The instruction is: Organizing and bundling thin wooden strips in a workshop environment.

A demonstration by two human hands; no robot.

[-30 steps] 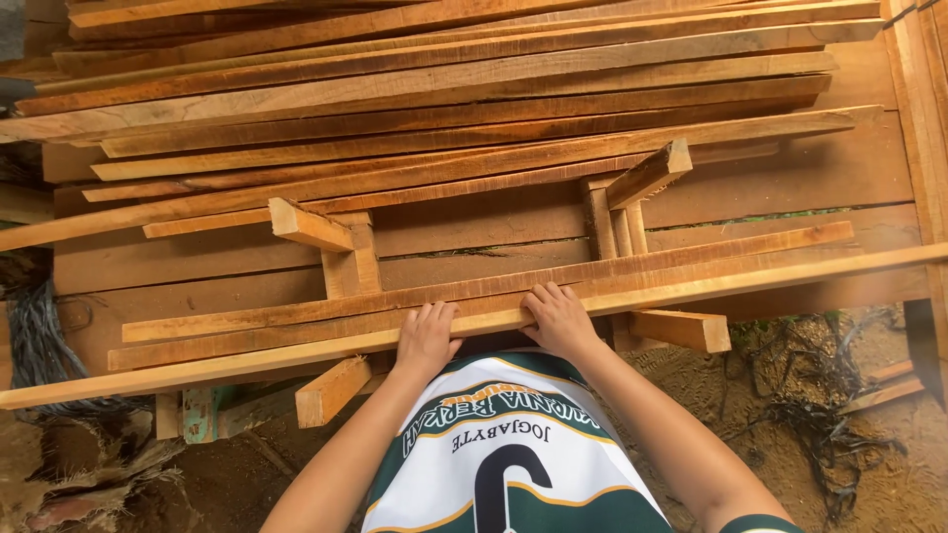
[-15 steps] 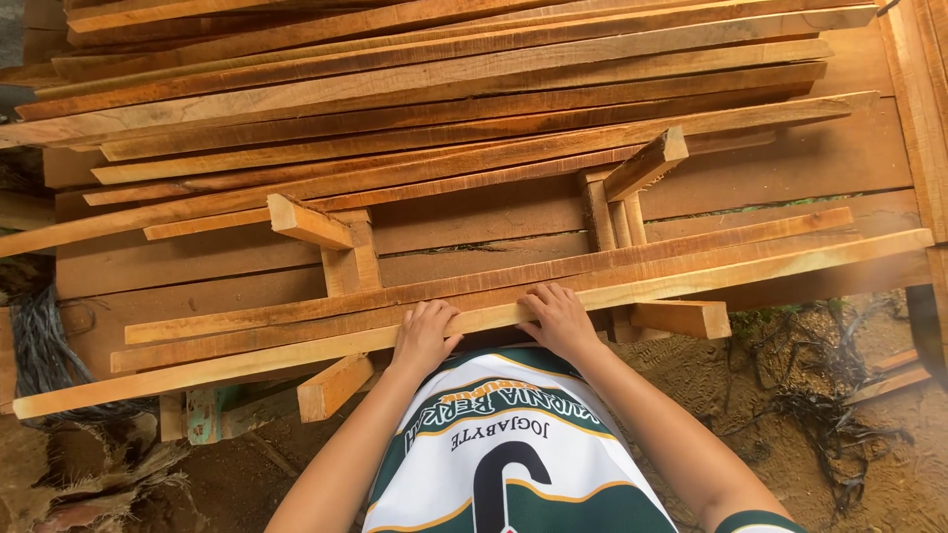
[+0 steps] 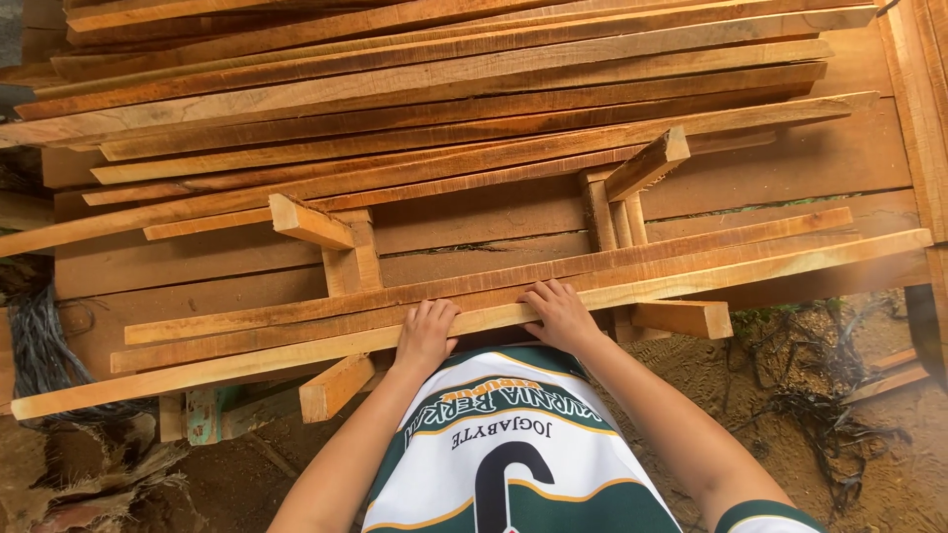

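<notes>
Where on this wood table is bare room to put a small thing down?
A bare strip of the wide boards lies between the two upright wooden brackets, behind the slats where the left hand and right hand rest. Another bare patch sits right of the second bracket. The far side is crowded with the stacked slats.
</notes>
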